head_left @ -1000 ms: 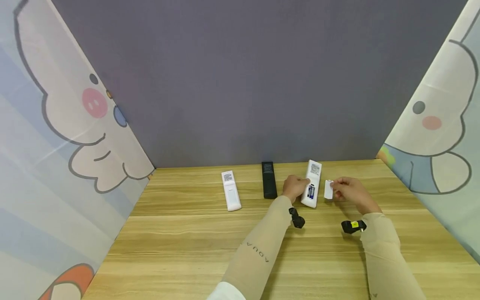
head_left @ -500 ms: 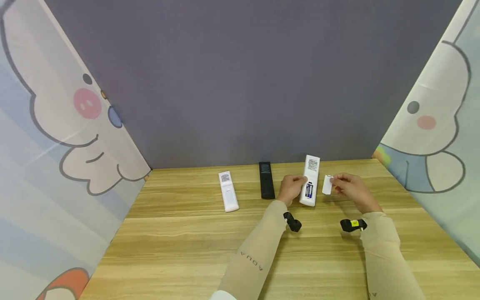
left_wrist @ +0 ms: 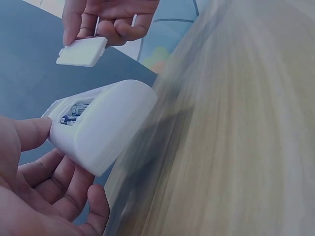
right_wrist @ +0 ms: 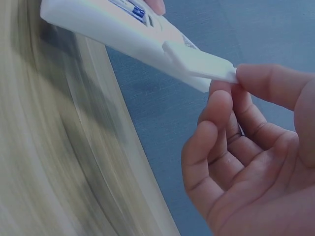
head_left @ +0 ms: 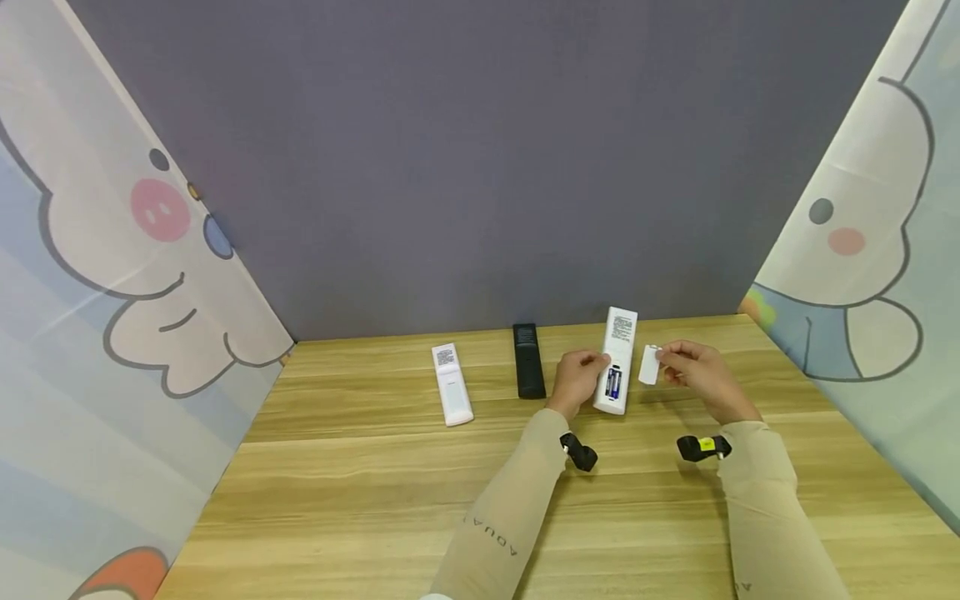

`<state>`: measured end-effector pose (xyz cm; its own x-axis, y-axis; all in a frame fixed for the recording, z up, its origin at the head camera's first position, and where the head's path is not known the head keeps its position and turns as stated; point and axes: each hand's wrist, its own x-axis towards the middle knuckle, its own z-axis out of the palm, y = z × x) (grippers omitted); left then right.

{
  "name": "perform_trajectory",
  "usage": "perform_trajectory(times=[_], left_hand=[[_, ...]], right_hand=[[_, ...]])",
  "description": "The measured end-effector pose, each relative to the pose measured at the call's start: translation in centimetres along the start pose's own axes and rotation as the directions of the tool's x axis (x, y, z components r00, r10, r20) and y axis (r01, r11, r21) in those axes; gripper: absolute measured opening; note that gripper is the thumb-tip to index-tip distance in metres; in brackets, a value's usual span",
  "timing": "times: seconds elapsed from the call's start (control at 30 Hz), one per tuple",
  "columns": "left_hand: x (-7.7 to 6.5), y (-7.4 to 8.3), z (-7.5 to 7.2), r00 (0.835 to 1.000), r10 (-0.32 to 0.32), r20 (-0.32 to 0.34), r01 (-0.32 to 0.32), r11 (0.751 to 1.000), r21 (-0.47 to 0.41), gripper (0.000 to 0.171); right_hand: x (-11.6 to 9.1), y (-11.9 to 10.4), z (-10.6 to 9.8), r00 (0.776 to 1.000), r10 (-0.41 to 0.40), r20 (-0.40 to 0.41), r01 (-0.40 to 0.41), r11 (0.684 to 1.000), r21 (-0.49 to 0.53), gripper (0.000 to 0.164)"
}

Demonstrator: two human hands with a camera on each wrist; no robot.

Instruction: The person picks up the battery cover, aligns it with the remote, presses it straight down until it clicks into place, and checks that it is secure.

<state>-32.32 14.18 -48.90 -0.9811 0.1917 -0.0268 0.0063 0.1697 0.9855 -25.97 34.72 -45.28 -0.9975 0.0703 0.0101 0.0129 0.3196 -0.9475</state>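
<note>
My left hand grips a white remote control by its left side, thumb on the back face. The back faces up, and its battery compartment lies uncovered with blue batteries inside. In the left wrist view the remote is held above the wooden surface, with a shadow beneath it. Between thumb and fingers my right hand pinches a small white battery cover, just right of the remote in the head view. The right wrist view shows the cover held by one end, its tabs partly hidden.
A black remote lies left of my left hand on the wooden table. Farther left lies another white remote, back up with its cover on. A grey panel stands along the table's back edge, with cartoon-printed sheets at both sides.
The held white remote has risen a little and moved slightly left in the head view. The battery cover has come up and left with the right hand and is more tilted.
</note>
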Motion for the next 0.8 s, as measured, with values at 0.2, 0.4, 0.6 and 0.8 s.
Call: perform_trajectory(times=[0.2,0.4,0.6,0.8], left_hand=[[-0.2,0.29,-0.2,1.0,0.006,0.001,-0.006,1.0,-0.008,0.021],[-0.42,0.43,-0.29,1.0,-0.002,0.015,0.002,1.0,-0.02,0.02],[-0.42,0.28,-0.28,1.0,-0.001,0.014,0.002,0.999,-0.033,0.019],[-0.58,0.36,-0.64,1.0,-0.013,0.001,0.013,0.999,-0.051,0.019]], right_hand=[[-0.16,-0.45,-0.03,0.999,-0.04,0.011,0.04,0.997,0.06,0.028],[-0.26,-0.68,-0.09,0.998,-0.056,0.027,0.053,0.994,0.095,0.024],[-0.28,-0.79,-0.18,0.998,-0.056,0.027,0.053,0.995,0.08,0.021],[-0.22,-0.92,0.06,0.997,-0.077,0.032,0.074,0.994,0.083,0.021]])
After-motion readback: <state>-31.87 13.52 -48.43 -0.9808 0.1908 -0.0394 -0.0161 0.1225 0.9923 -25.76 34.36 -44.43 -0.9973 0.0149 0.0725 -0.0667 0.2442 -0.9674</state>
